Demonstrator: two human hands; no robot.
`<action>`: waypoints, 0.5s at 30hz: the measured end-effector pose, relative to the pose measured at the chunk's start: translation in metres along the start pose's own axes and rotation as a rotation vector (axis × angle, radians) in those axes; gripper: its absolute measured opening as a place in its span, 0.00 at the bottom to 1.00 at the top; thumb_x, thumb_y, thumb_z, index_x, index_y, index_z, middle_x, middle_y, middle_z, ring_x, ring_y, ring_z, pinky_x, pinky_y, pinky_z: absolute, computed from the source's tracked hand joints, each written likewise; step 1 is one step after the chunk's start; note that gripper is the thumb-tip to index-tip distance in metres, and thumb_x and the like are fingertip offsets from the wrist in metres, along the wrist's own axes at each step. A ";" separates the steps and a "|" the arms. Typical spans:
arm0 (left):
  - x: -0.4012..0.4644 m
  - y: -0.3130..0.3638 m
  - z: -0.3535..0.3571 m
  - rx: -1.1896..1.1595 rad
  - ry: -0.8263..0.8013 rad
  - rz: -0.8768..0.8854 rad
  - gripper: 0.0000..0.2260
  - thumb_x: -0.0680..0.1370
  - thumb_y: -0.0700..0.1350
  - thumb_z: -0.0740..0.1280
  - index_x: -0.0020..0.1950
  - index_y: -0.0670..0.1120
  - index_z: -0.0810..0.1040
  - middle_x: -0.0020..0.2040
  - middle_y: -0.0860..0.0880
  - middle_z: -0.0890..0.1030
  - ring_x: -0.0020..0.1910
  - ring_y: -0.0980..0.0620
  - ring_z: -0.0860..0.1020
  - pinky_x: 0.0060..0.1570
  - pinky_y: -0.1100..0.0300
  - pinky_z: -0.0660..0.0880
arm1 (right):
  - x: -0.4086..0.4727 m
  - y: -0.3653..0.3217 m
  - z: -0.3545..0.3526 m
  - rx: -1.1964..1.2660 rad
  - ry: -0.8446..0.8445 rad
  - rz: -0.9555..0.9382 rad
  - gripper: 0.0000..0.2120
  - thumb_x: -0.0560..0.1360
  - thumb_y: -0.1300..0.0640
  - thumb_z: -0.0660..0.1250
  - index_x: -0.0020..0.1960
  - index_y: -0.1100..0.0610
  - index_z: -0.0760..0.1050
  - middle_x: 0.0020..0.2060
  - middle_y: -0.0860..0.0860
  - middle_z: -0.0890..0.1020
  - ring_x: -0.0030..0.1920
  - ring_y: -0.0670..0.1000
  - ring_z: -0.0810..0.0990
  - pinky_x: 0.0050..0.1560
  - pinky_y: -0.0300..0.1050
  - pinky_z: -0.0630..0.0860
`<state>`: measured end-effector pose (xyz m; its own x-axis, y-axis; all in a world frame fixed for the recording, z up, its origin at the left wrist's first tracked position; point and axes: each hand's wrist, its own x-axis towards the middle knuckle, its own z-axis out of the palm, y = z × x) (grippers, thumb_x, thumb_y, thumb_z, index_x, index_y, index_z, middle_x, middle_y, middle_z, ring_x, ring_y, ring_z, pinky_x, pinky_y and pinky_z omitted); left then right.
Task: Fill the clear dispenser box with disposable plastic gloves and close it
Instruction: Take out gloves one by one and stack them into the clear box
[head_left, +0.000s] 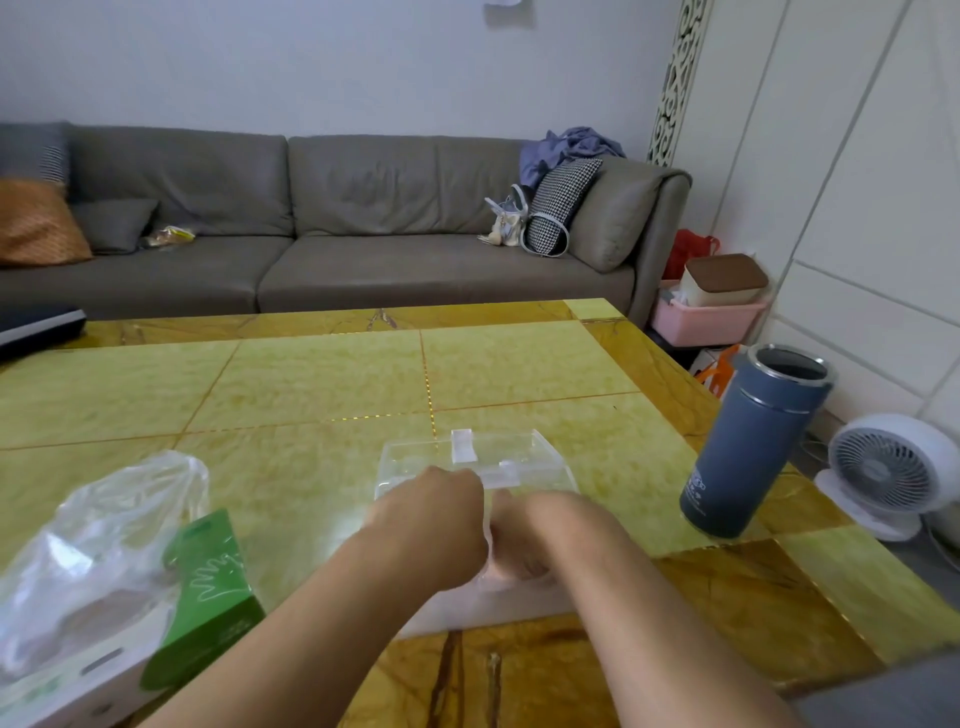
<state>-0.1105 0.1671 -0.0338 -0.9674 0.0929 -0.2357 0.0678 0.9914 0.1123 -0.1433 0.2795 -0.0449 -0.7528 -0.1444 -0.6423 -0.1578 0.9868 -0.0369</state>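
At the near left a green glove carton (208, 597) lay half under a loose plastic bag (93, 545); its contents I could not make out. My left hand (436, 519) was curled and my right hand (524, 545) curled beside it, both seemingly pinching filmy gloves (487, 525) over the clear dispenser box (545, 467), whose fill was hidden. I judged the slippery film could snag under the lid, and to the right an open blue flask (753, 447) could be knocked over.

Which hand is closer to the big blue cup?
The right hand. It sits at the clear box, left of the blue cup, with bare table between. The left hand is farther left, beyond the right one.
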 end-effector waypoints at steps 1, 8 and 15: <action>-0.001 0.001 0.000 -0.020 -0.042 -0.030 0.07 0.81 0.43 0.63 0.44 0.46 0.69 0.42 0.51 0.72 0.37 0.52 0.74 0.34 0.60 0.69 | 0.000 0.000 -0.001 0.009 -0.007 0.018 0.42 0.81 0.47 0.70 0.83 0.62 0.51 0.62 0.58 0.79 0.58 0.61 0.82 0.55 0.54 0.79; 0.010 0.007 -0.001 0.122 -0.296 -0.058 0.25 0.84 0.40 0.59 0.79 0.33 0.57 0.70 0.40 0.75 0.62 0.44 0.79 0.59 0.53 0.76 | -0.001 0.004 -0.004 0.063 0.015 0.035 0.40 0.81 0.51 0.67 0.85 0.56 0.50 0.67 0.57 0.78 0.51 0.59 0.77 0.48 0.51 0.74; 0.004 0.000 -0.011 -0.007 -0.318 -0.013 0.13 0.81 0.34 0.57 0.37 0.43 0.68 0.35 0.47 0.68 0.30 0.51 0.65 0.30 0.60 0.63 | -0.008 0.010 0.005 0.124 0.169 0.028 0.20 0.81 0.60 0.63 0.72 0.56 0.74 0.63 0.55 0.81 0.52 0.56 0.82 0.51 0.49 0.80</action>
<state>-0.1173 0.1666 -0.0239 -0.8431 0.1059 -0.5273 0.0535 0.9921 0.1138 -0.1360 0.2910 -0.0438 -0.8539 -0.1163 -0.5074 -0.0631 0.9907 -0.1210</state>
